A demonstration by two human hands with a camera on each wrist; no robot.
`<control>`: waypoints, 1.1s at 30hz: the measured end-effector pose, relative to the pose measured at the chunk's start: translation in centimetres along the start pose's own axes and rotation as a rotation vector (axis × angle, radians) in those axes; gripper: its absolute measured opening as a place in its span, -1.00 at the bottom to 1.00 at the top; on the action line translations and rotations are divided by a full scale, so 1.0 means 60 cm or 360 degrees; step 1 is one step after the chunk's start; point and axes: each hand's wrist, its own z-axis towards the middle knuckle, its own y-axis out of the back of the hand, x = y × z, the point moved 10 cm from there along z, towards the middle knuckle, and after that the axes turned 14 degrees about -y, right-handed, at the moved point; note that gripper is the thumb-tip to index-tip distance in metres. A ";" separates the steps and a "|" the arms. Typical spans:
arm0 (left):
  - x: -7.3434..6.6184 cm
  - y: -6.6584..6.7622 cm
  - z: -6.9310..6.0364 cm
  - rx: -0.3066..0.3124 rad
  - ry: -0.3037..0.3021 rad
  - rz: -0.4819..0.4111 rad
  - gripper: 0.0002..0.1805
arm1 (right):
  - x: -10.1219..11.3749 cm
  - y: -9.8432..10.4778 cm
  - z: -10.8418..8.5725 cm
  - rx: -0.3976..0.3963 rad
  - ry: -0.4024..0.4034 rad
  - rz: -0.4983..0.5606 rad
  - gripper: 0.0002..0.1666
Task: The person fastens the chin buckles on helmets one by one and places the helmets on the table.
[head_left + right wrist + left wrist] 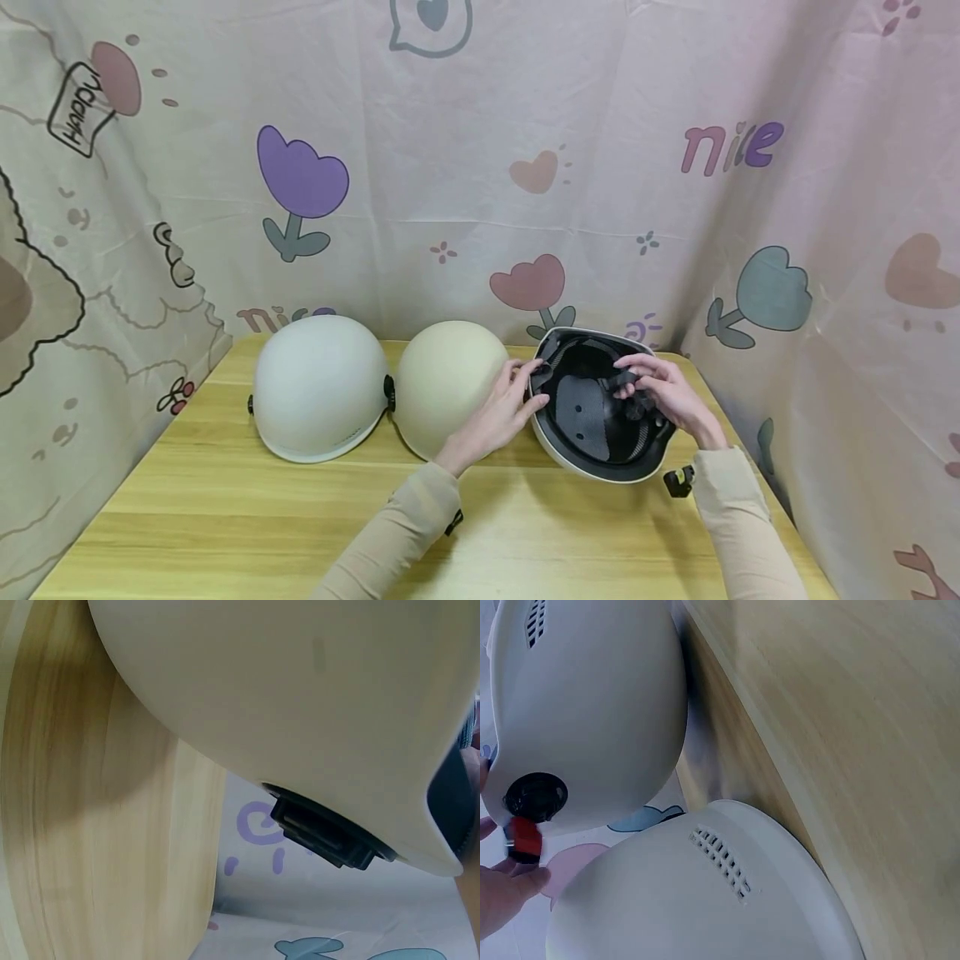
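Note:
An upturned helmet (583, 408) with a black padded lining lies on the table, its opening toward me. My left hand (502, 408) is at its left rim, thumb and fingers spread apart. In the left wrist view, a blurred red-and-black buckle (525, 840) hangs below a round black side fitting (536, 796), right by the left fingertips. My right hand (667, 392) reaches over the opening from the right and pinches a black chin strap (621, 381). The right wrist view shows the pale shell (300, 697) and a black side fitting (326, 832).
A white helmet (318, 387) stands dome up at the left of the wooden table (225, 517). Beside it stands a cream helmet (442, 383), partly behind my left forearm. A printed cloth (420, 167) hangs behind and along both sides of the table.

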 end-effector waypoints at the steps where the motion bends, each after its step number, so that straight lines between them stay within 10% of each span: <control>1: 0.000 0.002 0.000 -0.0020 -0.0006 0.0001 -0.37 | 0.000 0.000 0.000 -0.0003 -0.0002 0.0011 -0.53; 14: -0.010 0.038 0.004 -0.0380 -0.0130 0.0006 -0.57 | 0.005 -0.011 0.002 -0.0041 -0.0060 -0.0066 -0.71; 23: -0.023 0.054 0.002 -0.0564 -0.0298 -0.0073 -0.68 | 0.009 -0.008 0.000 -0.0013 0.0035 0.0018 -0.41; 33: -0.042 0.052 0.005 -0.0539 -0.0448 -0.0177 -0.69 | 0.013 -0.012 -0.003 0.0089 0.0066 0.0215 -0.35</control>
